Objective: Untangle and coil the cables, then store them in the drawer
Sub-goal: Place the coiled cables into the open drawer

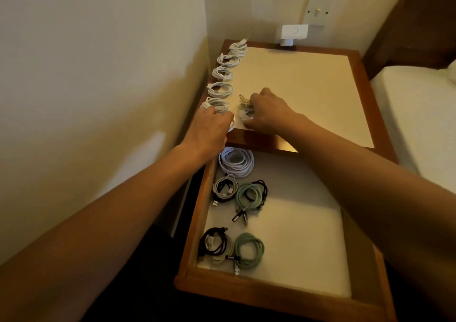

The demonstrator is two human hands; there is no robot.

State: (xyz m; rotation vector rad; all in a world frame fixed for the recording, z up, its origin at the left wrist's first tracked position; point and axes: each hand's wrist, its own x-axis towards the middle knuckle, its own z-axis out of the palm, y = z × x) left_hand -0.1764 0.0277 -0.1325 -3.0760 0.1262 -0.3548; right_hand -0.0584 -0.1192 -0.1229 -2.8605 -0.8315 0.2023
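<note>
At mid-frame, the left hand (211, 124) closes its fingers on a white coil (231, 124) and the right hand (267, 112) grips another coil (245, 111) on the desk (308, 87), above the open drawer (296, 235) holding coiled cables (249, 250).

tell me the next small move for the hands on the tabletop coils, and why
Probably lift the two coils under the hands and lower them into the open wooden drawer. The right hand rests its grip over a small white coiled cable near the tabletop's front edge; the left hand covers another white coil. The drawer below already holds coils, with bare floor on its right side.
</note>
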